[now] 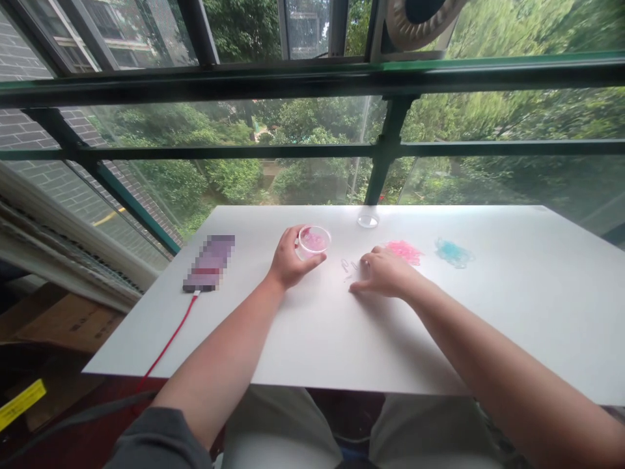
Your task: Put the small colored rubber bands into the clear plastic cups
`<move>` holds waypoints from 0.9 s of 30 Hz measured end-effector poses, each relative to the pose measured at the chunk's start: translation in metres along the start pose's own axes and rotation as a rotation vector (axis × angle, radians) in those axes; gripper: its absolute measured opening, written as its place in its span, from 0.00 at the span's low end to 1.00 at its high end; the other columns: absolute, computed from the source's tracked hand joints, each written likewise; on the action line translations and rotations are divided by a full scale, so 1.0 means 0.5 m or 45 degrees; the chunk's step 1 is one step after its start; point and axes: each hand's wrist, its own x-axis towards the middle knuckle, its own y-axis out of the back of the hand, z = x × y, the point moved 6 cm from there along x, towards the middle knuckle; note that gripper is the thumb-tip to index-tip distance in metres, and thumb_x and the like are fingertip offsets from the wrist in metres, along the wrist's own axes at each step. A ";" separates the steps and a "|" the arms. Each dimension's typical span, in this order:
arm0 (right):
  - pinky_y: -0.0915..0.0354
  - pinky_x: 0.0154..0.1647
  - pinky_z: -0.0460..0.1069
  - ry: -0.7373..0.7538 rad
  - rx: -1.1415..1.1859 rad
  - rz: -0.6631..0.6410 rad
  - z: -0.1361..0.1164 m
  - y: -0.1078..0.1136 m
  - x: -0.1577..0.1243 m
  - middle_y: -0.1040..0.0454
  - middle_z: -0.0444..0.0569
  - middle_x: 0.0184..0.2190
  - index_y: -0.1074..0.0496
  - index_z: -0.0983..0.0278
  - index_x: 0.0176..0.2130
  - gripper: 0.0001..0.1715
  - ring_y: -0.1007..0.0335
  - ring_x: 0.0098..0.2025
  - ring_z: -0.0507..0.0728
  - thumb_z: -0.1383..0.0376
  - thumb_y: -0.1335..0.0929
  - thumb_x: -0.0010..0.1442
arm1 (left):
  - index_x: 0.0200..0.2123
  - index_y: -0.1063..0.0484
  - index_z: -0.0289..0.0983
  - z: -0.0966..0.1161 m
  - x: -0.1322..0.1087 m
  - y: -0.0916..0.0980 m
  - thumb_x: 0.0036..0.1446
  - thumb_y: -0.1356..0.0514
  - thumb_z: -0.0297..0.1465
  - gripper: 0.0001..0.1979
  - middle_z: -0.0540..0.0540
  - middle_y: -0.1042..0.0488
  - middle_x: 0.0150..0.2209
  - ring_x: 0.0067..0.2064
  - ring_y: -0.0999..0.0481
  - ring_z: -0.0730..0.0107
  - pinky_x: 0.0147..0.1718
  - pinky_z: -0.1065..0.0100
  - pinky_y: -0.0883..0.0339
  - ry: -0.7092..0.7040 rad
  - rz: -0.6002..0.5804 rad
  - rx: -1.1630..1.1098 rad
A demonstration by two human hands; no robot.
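My left hand (293, 260) is wrapped round a clear round tub (315, 251) and holds it tilted over the white table. Small pink looped pieces (312, 240) show inside the tub. To the right of it, my right hand (383, 272) is low at the tabletop with thumb and fingers apart. A few pale see-through loops (345, 265) lie on the table by its fingertips; they are too small to tell whether they are paper clips or bands. Beyond that hand is a loose pile of pink loops (403, 252). A teal pile of similar loops (454, 253) lies farther right.
A clear round lid or shallow dish (368, 220) rests near the far edge of the white table (303, 345). At the left lies a blurred phone (209, 264) with a red cable (170, 335) running over the front edge. A green railing (312, 81) and windows stand behind.
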 end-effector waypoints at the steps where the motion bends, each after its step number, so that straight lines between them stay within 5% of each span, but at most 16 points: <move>1: 0.39 0.37 0.52 0.003 -0.008 0.016 -0.011 -0.002 0.003 0.30 0.57 0.35 0.26 0.66 0.36 0.31 0.33 0.39 0.63 0.45 0.29 0.41 | 0.50 0.37 0.38 0.000 0.000 0.001 0.42 0.35 0.38 0.30 0.42 0.32 0.48 0.50 0.31 0.59 0.44 0.63 0.34 -0.001 0.008 0.002; 6: 0.41 0.32 0.49 0.043 0.001 0.074 -0.060 -0.004 0.033 0.27 0.55 0.30 0.25 0.65 0.26 0.13 0.32 0.32 0.58 0.59 0.34 0.53 | 0.50 0.38 0.37 -0.011 0.001 0.011 0.43 0.35 0.39 0.30 0.41 0.32 0.48 0.50 0.31 0.58 0.44 0.62 0.34 0.012 0.057 0.005; 10: 0.42 0.33 0.48 0.072 -0.062 0.098 -0.071 -0.009 0.045 0.25 0.56 0.29 0.25 0.66 0.29 0.13 0.31 0.32 0.58 0.68 0.38 0.55 | 0.50 0.38 0.37 -0.019 0.003 0.013 0.43 0.35 0.39 0.30 0.40 0.31 0.48 0.49 0.31 0.58 0.43 0.62 0.35 0.014 0.073 -0.006; 17: 0.42 0.34 0.48 0.111 -0.021 0.149 -0.064 -0.021 0.051 0.25 0.55 0.31 0.27 0.67 0.30 0.13 0.31 0.33 0.57 0.70 0.40 0.54 | 0.50 0.37 0.37 -0.020 0.004 0.008 0.42 0.35 0.38 0.30 0.42 0.31 0.47 0.48 0.31 0.59 0.43 0.63 0.35 0.005 0.032 0.000; 23: 0.43 0.24 0.45 -0.109 0.695 0.189 -0.007 0.020 0.071 0.28 0.47 0.22 0.28 0.67 0.26 0.09 0.36 0.23 0.51 0.65 0.36 0.52 | 0.49 0.36 0.37 -0.018 0.006 -0.001 0.41 0.35 0.36 0.30 0.42 0.32 0.47 0.49 0.31 0.59 0.43 0.63 0.34 -0.027 -0.137 0.034; 27: 0.41 0.24 0.44 0.060 1.219 0.402 -0.027 0.095 0.087 0.31 0.45 0.19 0.28 0.69 0.28 0.12 0.38 0.21 0.49 0.61 0.34 0.52 | 0.49 0.36 0.37 -0.007 0.003 -0.017 0.41 0.35 0.36 0.29 0.42 0.32 0.46 0.48 0.31 0.58 0.45 0.61 0.35 -0.106 -0.338 0.045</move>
